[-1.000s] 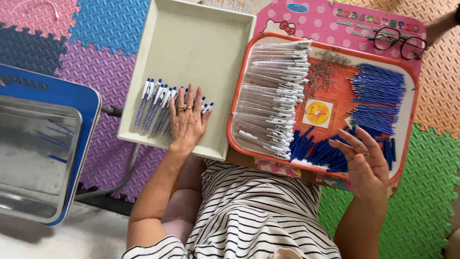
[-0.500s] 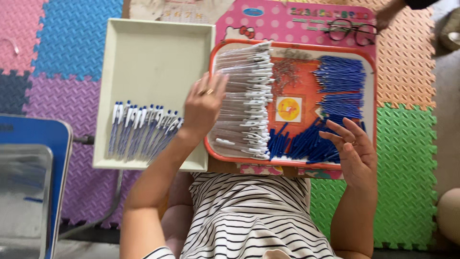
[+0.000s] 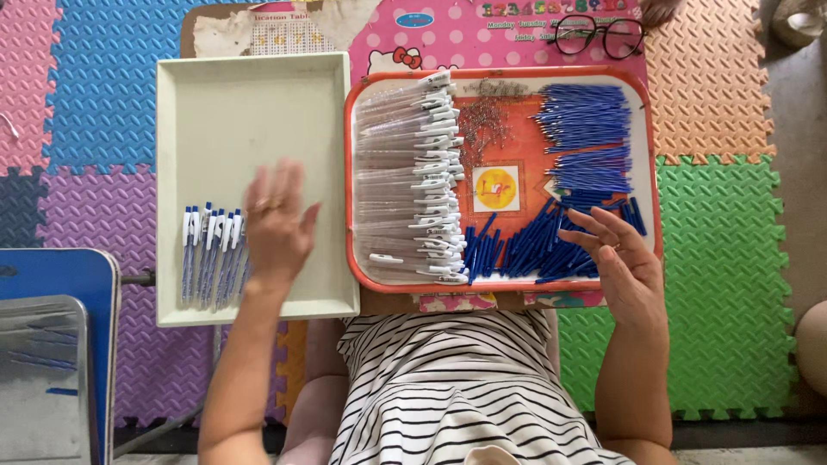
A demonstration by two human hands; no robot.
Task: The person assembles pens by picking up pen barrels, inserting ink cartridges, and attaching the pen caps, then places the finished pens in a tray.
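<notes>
My left hand (image 3: 276, 226) hovers with spread fingers over the cream tray (image 3: 258, 112), just right of a row of assembled white-and-blue pens (image 3: 211, 254). It holds nothing that I can see. My right hand (image 3: 622, 258) rests with fingers apart on a pile of blue pen parts (image 3: 525, 250) at the lower right of the orange tray (image 3: 349, 172). That tray also carries a stack of clear pen barrels (image 3: 405, 172), a heap of small springs (image 3: 482, 129) and rows of blue refills (image 3: 586, 116).
Both trays lie on a pink low table (image 3: 517, 34) over coloured foam mats (image 3: 732, 258). Black glasses (image 3: 599, 36) lie at the table's far edge. A blue-rimmed metal tray (image 3: 43, 370) sits at lower left. Another person's fingers (image 3: 659, 10) show at the top.
My left hand went from the assembled pens to the orange tray's clear barrels, then back over the cream tray. My right hand stayed on the blue parts.
</notes>
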